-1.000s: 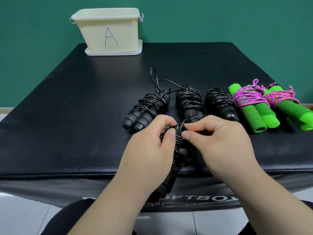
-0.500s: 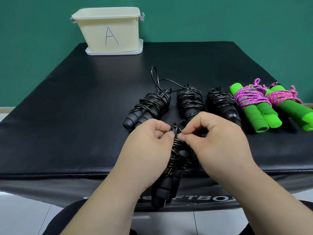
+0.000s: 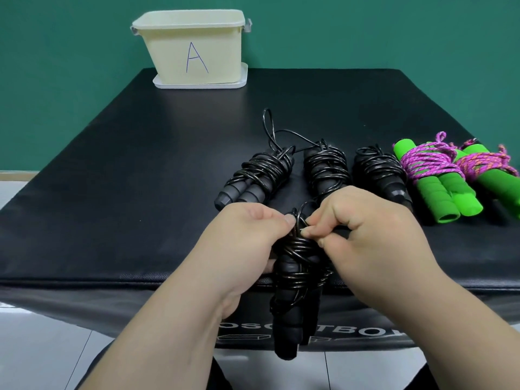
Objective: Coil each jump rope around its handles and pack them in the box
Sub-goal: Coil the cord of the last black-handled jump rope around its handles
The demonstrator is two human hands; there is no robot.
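A black jump rope (image 3: pixel 292 291), coiled around its two foam handles, hangs over the near edge of the table between my hands. My left hand (image 3: pixel 242 249) grips its upper part. My right hand (image 3: pixel 365 243) pinches a loop of the cord at the top of the coil. Three more coiled black ropes (image 3: pixel 261 175) (image 3: pixel 326 170) (image 3: pixel 380 173) lie in a row behind my hands, the left one with a loose cord loop. Two green-handled ropes (image 3: pixel 439 187) (image 3: pixel 495 175) wrapped in pink cord lie at the right. The cream box (image 3: pixel 194 49) marked "A" stands far left.
The black padded table (image 3: pixel 140 192) reaches back to a green wall. The box rests on its white lid (image 3: pixel 242 83). Pale floor tiles show below the near edge, with my dark-clothed knees at the bottom.
The held rope has slid down toward me, so more of its handles hang below the table edge. My fingers have shifted on the top loop.
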